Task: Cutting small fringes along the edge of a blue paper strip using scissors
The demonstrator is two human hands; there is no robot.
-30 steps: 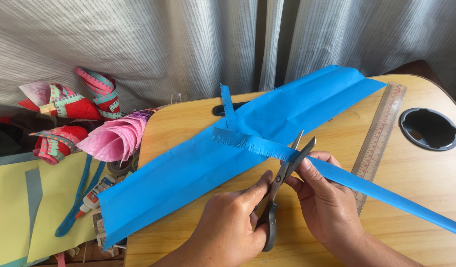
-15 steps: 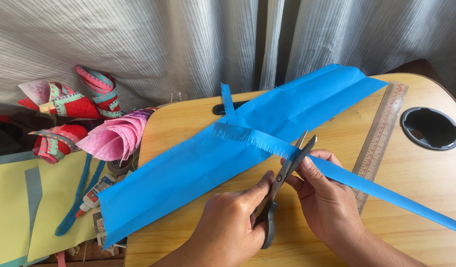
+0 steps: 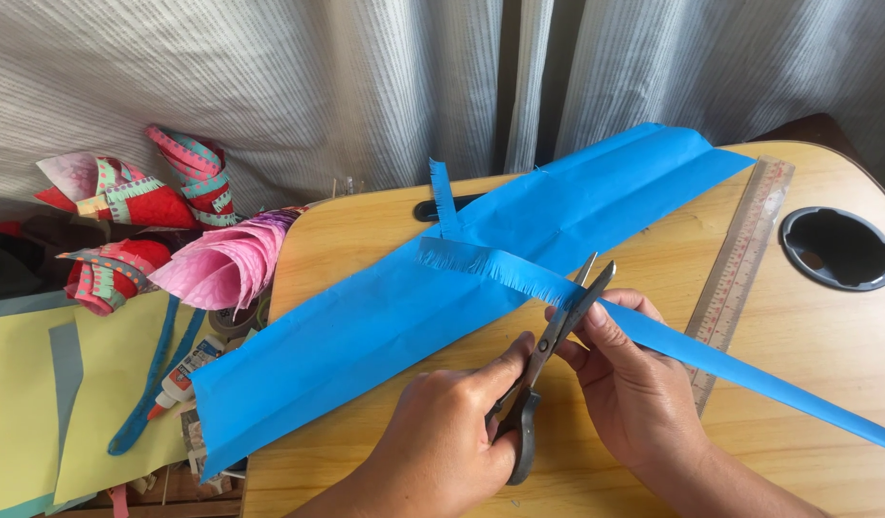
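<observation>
Little has shifted since a moment ago: the left hand (image 3: 442,436) still grips the scissors (image 3: 548,350), blades parted around the fringed blue strip (image 3: 519,273), which the right hand (image 3: 634,384) fingers pinch just beside them, above the wooden surface (image 3: 826,355).

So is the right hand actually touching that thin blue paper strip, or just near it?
Touching. The head view shows the right hand pinching the blue strip between its fingers beside the scissors, which the left hand holds.
</observation>
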